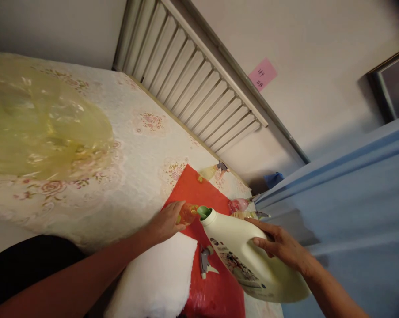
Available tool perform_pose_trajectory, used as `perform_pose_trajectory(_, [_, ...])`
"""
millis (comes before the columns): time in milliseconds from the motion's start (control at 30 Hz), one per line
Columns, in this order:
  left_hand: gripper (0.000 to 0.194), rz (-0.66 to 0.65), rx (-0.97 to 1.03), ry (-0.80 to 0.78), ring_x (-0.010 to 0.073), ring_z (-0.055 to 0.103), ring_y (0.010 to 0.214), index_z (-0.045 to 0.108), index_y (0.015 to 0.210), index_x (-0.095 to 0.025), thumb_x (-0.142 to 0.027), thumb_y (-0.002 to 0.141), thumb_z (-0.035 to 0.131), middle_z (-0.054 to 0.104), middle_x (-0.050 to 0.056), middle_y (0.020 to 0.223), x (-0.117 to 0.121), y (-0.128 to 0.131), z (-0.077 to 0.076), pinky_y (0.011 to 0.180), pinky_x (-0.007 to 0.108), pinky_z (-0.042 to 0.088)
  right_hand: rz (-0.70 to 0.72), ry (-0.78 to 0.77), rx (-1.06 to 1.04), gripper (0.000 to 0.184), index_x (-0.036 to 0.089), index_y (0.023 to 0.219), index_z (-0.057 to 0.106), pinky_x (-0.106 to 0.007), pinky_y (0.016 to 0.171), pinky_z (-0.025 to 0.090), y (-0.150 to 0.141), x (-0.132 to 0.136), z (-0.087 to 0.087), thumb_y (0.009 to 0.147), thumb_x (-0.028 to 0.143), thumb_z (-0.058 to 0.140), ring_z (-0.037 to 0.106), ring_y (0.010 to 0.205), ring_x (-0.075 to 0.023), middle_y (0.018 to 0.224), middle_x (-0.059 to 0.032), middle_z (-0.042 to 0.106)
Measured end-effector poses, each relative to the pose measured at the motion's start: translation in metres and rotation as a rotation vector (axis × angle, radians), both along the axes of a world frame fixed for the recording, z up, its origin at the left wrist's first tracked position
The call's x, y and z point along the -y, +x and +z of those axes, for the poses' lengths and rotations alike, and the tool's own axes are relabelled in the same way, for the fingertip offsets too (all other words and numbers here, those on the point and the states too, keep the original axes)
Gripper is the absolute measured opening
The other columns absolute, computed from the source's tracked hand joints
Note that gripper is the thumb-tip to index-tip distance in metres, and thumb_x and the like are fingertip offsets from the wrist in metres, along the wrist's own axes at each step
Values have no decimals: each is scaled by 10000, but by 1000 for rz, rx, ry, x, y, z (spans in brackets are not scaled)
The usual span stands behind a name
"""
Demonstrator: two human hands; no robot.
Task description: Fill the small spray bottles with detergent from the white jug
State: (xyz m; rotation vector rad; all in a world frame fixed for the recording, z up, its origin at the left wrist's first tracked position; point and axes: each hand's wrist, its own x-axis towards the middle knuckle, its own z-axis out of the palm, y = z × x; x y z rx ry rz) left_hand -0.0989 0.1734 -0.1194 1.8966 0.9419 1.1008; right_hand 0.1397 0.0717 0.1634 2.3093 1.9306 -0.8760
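Note:
My left hand point(168, 222) is closed around a small clear bottle point(187, 214) that looks orange against the red sheet. Its neck meets the green spout point(204, 212) of a large pale-green detergent jug point(239, 247). My right hand point(280, 244) grips the jug by its handle, keeping it tilted with the mouth toward the bottle. Whether liquid is flowing, I cannot tell. Below the two mouths, a grey spray trigger head point(205, 261) lies on the red sheet point(207, 291). Left of it is a folded white cloth point(159, 278).
Spray bottles lie around the sheet's far side: a yellowish one point(207, 173), a pink one point(238, 205) and another partly behind the jug. A yellow plastic bag point(47, 123) covers the left of the flowered tablecloth point(133, 176). A radiator point(192, 75) and blue curtain point(358, 212) border the table.

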Motion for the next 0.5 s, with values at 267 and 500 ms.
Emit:
perform_pose_trajectory(267, [674, 5, 19, -3, 327, 554, 1231, 448, 1352, -225, -253, 734, 715, 589, 139, 1327, -1, 1, -2, 1027, 502, 462, 5, -23, 8, 677, 213, 1409, 532, -260, 546, 433, -4, -1, 6, 821, 535, 626, 541, 676, -160, 1039, -45, 704])
perform_pose_trajectory(500, [660, 3, 14, -37, 334, 562, 1225, 466, 1348, -221, -279, 738, 711, 604, 139, 1306, 0, -1, 4, 1020, 501, 467, 30, -21, 4, 656, 225, 1406, 534, -261, 555, 423, -5, -4, 7, 837, 538, 623, 518, 646, -145, 1005, -33, 708])
